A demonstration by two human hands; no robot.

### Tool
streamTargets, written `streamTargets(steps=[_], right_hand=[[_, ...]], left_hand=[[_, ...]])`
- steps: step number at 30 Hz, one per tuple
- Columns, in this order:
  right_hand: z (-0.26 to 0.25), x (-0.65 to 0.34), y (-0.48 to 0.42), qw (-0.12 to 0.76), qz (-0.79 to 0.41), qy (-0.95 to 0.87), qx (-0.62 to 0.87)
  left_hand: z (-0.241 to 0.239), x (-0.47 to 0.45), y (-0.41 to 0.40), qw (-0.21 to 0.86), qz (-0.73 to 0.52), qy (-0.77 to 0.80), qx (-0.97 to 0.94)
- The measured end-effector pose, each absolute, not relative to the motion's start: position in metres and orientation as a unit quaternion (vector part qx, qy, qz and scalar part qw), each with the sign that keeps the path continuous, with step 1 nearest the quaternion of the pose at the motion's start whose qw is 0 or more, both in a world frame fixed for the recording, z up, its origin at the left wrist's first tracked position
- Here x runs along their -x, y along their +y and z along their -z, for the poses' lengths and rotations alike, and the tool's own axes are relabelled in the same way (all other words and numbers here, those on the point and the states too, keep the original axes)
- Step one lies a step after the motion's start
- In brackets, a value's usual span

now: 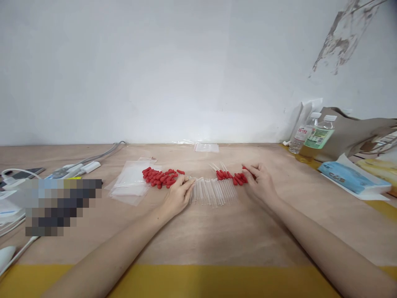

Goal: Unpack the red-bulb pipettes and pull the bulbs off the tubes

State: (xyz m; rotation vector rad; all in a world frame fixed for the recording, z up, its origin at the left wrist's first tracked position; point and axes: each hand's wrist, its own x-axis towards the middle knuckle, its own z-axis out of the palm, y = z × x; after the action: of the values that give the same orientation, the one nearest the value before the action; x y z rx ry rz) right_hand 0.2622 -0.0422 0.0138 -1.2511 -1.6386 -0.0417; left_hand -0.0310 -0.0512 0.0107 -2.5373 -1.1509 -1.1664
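The left hand (179, 195) rests on the desk (198, 231) with its fingers loosely curled and their tips pinching the near end of a row of clear glass tubes (214, 191), which lie side by side just to its right. The right hand (259, 179) sits on the far side of that row, fingers bent and closed around one red bulb (246, 169) at the edge of a small group of finished droppers (231, 176), tubes that already wear their red caps. Judging from how things lie, the work looks to be in its early or middle part: only a handful of droppers are capped beside the right hand, while most of the tubes between the hands are bare. Just beyond the left hand, a pile of loose red bulbs (161, 176) waits unused, touching the edge of some flat clear plastic bags (132, 182) farther to the left. Another clear bag (206, 147) lies well beyond both hands, near the wall. Far out to the right of the right hand stand two water bottles (313, 133) and a blue packet (350, 177); far to the left are white cables (93, 159) and a power strip (76, 169).
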Motion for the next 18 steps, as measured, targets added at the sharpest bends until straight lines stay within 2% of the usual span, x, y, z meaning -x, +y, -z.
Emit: streamTargets(steps=[3,6,10,18], right_hand=[[-0.012,-0.282,-0.027,0.502,-0.013,-0.632,0.591],[-0.005,-0.299,-0.014,0.526,-0.097,-0.562,0.631],[0.005,-0.309,-0.004,0.559,-0.143,-0.507,0.641],[0.016,-0.307,0.003,0.544,-0.192,-0.517,0.632]], left_hand=[[-0.006,0.023,-0.047,0.070,0.383,-0.375,0.842],[-0.003,0.021,-0.045,0.064,0.391,-0.363,0.843],[-0.003,0.021,-0.046,0.050,0.392,-0.359,0.845],[-0.005,0.015,-0.052,0.034,0.404,-0.330,0.853]])
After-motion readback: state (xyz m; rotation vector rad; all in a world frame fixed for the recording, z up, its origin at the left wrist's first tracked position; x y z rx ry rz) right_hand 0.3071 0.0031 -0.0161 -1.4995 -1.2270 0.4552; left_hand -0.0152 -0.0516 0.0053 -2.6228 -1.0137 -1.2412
